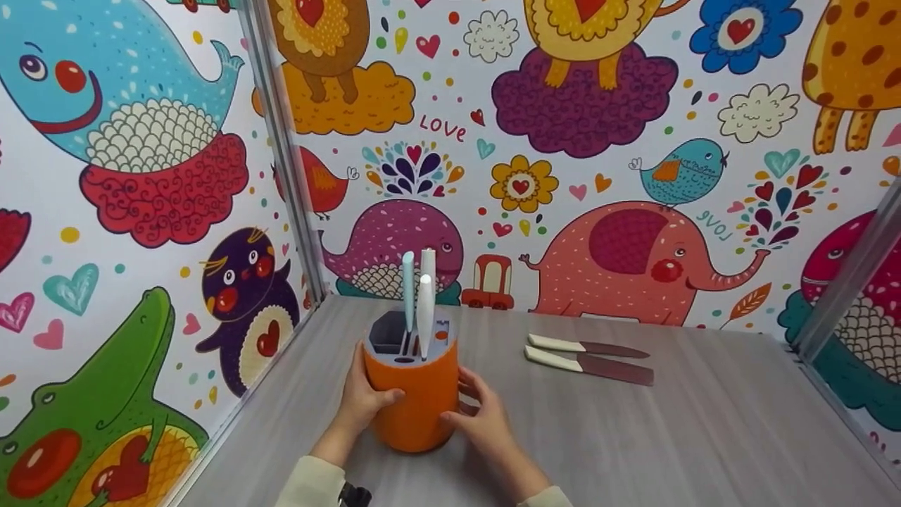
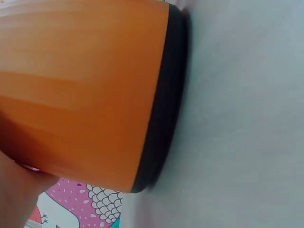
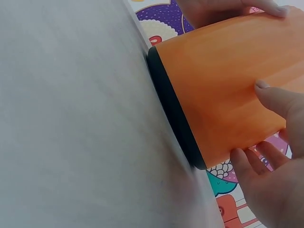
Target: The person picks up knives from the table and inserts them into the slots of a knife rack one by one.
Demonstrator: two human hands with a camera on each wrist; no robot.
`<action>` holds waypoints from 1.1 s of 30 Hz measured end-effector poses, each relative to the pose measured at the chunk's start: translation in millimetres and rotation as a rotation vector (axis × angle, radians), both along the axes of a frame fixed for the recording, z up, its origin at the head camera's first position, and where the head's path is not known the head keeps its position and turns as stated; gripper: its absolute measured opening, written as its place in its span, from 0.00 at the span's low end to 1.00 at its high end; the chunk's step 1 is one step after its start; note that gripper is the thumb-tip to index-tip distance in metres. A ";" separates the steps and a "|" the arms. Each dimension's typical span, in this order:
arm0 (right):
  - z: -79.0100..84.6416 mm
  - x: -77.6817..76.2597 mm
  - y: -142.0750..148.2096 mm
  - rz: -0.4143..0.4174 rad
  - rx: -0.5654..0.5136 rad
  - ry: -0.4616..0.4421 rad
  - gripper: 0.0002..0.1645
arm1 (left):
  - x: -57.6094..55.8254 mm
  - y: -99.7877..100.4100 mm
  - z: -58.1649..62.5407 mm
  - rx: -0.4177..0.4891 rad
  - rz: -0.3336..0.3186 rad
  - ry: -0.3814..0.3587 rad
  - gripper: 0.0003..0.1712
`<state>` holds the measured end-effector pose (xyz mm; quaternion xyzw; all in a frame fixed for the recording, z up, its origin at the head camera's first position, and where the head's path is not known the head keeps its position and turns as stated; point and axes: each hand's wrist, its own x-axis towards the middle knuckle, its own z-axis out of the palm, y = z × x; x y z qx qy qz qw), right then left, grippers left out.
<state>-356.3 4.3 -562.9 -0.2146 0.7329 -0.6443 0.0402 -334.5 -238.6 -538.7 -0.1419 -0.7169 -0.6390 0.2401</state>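
On the table [image 1: 633, 436], left hand [image 1: 362, 396] and right hand [image 1: 487, 417] grip the knife block [image 1: 417, 405], apparently positioning it; gentle release seems next.

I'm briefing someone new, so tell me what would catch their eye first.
The bright orange knife block stands out first, held between the left hand and the right hand on the grey table, three handles rising from its top. Next come the blunt-ended cleaver and pointed knife lying to its right, then the cartoon-animal wall panels behind.
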 end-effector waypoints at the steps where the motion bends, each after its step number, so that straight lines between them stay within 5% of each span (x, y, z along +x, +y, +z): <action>1: -2.0 -1.9 0.8 0.007 -0.009 0.016 0.48 | -0.8 -0.9 -0.1 0.005 -0.005 -0.001 0.60; 9: -23.7 -36.7 27.8 0.020 -0.088 0.103 0.39 | -5.0 -10.7 1.7 -0.032 0.008 0.017 0.61; 17: -23.3 -73.8 74.7 -0.235 -0.076 0.067 0.33 | -4.6 -12.5 0.0 -0.039 0.035 -0.009 0.59; 24: -17.8 -91.4 104.1 -0.501 0.275 0.210 0.40 | -4.8 -10.8 -6.7 -0.036 0.022 0.017 0.58; 33: -20.0 -105.6 125.0 -0.356 0.591 0.213 0.48 | -8.1 -4.3 -5.1 -0.019 0.002 0.011 0.57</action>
